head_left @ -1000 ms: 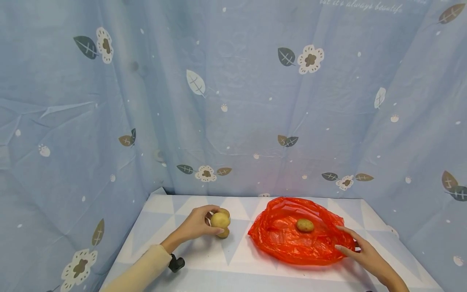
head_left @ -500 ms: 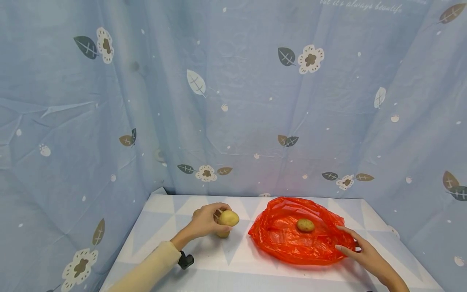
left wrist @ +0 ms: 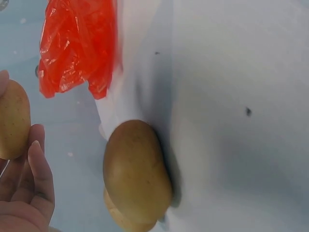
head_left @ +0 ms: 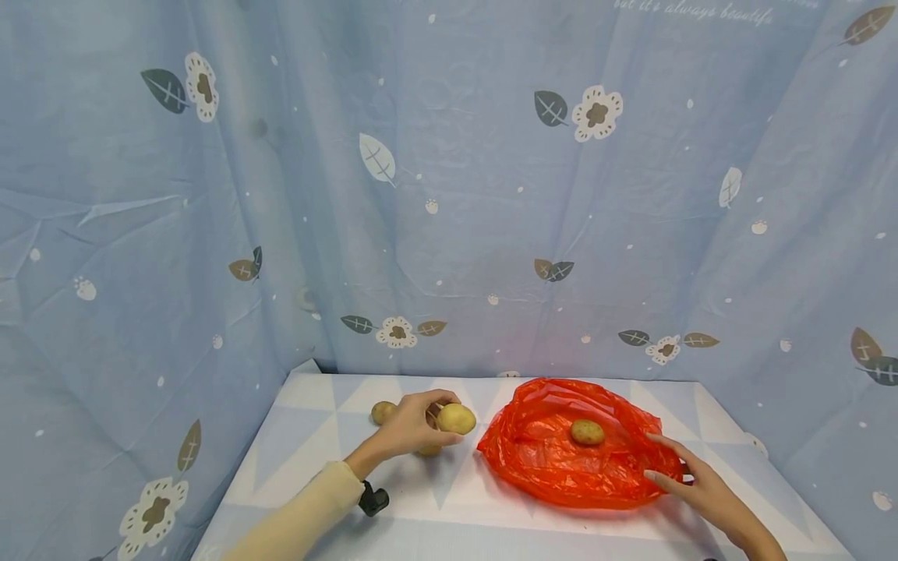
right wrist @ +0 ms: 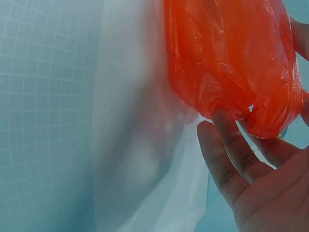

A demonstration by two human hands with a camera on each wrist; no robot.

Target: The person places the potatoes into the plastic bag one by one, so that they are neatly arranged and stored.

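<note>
Between the thumb and fingers of my left hand is a yellow potato, carried just left of the red plastic bag. The left wrist view shows this held potato at its left edge. My right hand holds the bag's right rim, thumb and forefinger over the edge; in the right wrist view, other fingers lie against the outside. Inside the wide-mouthed bag rests one potato.
Two potatoes lie on the table, one behind the left hand and another potato partly hidden below it. A triangle-patterned cloth covers the table. Blue curtain encloses the back and sides.
My left hand has moved right with its potato, away from the other potatoes, uncovering one behind it. The right hand and bag stay in place.
</note>
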